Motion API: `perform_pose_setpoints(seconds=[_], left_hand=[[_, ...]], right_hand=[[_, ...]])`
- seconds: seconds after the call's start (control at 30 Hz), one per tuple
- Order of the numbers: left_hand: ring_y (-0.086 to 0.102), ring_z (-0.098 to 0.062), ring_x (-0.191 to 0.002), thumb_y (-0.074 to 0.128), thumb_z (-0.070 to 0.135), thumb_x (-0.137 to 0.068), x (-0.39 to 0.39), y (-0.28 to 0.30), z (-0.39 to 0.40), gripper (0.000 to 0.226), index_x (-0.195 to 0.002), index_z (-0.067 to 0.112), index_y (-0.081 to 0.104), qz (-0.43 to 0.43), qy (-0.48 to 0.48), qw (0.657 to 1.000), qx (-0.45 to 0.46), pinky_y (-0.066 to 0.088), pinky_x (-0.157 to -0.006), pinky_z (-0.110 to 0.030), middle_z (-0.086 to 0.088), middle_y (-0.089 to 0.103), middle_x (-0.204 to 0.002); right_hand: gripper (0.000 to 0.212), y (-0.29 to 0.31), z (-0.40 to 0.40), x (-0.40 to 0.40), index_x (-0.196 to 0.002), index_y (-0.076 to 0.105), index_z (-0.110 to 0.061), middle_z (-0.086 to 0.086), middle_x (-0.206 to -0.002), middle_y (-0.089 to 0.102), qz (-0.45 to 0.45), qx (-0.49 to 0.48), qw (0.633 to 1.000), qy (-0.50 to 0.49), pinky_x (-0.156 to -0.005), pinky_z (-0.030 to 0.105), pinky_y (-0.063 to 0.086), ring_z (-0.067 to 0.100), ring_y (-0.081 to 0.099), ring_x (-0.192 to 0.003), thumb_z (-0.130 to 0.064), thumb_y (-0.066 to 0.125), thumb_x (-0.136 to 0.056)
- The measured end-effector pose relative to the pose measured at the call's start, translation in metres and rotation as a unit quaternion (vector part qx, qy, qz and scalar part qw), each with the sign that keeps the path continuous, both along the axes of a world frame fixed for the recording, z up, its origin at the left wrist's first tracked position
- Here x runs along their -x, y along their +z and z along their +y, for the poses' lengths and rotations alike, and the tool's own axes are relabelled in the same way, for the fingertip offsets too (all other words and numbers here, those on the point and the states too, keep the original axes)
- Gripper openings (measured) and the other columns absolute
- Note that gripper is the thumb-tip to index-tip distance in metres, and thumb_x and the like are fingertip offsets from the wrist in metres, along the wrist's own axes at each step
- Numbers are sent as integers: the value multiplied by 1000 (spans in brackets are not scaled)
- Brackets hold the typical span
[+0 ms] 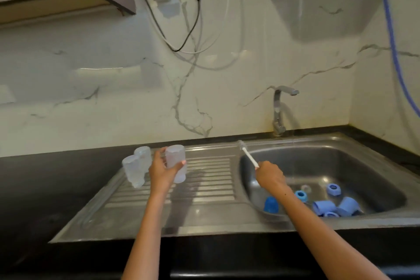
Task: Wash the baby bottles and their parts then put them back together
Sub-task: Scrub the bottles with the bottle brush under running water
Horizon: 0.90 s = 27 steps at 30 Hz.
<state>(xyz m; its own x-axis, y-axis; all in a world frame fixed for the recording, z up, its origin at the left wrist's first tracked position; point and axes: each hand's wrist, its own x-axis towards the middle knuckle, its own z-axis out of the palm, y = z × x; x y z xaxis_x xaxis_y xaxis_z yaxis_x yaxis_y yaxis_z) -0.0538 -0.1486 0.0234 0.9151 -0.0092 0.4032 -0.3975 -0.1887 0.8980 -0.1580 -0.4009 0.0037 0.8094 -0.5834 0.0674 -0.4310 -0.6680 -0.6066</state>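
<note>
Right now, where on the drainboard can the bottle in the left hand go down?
Free: the ribbed drainboard between the left hand and the basin, and its flat front strip. Crowded: the far-left corner with two bottles, and the basin's front right, full of blue parts.

A black worktop [45,188] runs along the marble wall into the right corner. A steel sink unit [181,223] sits set into it, ribbed drainboard [204,179] on the left and basin [318,161] on the right. Two clear bottles [136,166] stand on the drainboard's far left edge. Blue caps and rings [334,204] lie on the basin's floor, towards its near right.
</note>
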Motion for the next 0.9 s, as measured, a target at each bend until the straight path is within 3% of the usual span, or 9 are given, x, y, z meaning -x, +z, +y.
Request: perform_pose_setpoints(seconds=[0.13,0.27,0.33,0.43,0.67,0.9], left_hand=[[56,-24,-106,80,12,-74,-1,-11,73,62,-126,19,46,5,45,999,21,50,-84,-37,-3,54,-119],[59,-26,-108,84,13,-70,-5,-22,124,61,-120,21,49,9,96,995,17,52,-86,-40,-8,59,-122],[59,-27,-108,85,12,-68,-9,-28,139,62,-118,21,49,13,107,994,21,53,-87,-42,-9,60,-121],[60,-27,-109,85,12,-67,-14,-38,151,65,-121,17,49,17,118,993,20,53,-89,-43,-10,60,-122],[58,-27,-110,85,15,-68,-27,-43,152,68,-121,12,42,9,150,989,-5,51,-85,-35,-11,58,-124],[57,-23,-108,85,20,-68,-28,-47,152,69,-123,11,45,5,152,988,-32,48,-79,-30,-9,58,-122]], right_hand=[[25,-2,36,-18,-112,58,-2,8,-92,56,-7,-20,1000,15,-70,33,43,27,54,-83,-14,41,-98],[28,-10,56,-30,-115,58,-1,16,-108,63,-11,-30,999,5,-71,32,41,29,53,-85,-11,38,-99],[28,-16,58,-32,-115,59,-1,17,-106,63,-19,-27,999,0,-69,31,39,28,49,-80,-11,39,-99],[28,-26,54,-33,-112,60,-2,13,-94,60,-30,-23,999,3,-68,32,41,30,53,-79,-12,38,-99],[28,-29,39,-37,-109,63,-5,22,-102,65,-24,-38,999,-11,-82,45,49,40,61,-95,-19,40,-99],[21,-31,35,-39,-94,62,-11,17,-87,63,-34,-52,998,2,-73,43,51,34,59,-78,-18,42,-98]])
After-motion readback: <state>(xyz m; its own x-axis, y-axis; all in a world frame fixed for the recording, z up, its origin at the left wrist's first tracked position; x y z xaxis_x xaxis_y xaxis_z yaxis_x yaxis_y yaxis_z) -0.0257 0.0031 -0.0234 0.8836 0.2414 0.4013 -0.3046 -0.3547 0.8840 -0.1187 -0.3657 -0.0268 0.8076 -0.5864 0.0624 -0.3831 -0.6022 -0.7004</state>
